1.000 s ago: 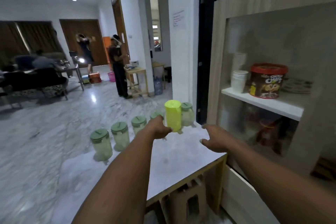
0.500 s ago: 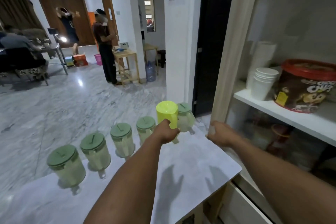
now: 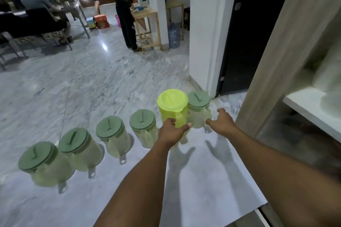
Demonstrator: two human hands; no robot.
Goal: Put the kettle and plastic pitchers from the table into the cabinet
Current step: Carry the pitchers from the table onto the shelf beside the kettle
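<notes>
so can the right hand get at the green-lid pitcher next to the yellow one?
Probably yes. The right hand is open right beside that pitcher, fingers at its side, with nothing between them; the left hand is on the yellow pitcher.

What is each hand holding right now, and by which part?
The left hand grips the lower body of the yellow-green pitcher. The right hand is open at the green-lidded pitcher beside it, fingertips near its side, not yet gripping.

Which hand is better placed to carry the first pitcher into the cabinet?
Probably the right hand: it reaches the end clear pitcher, nearest the cabinet on the right. The left hand is at the yellow pitcher, farther away.
</notes>
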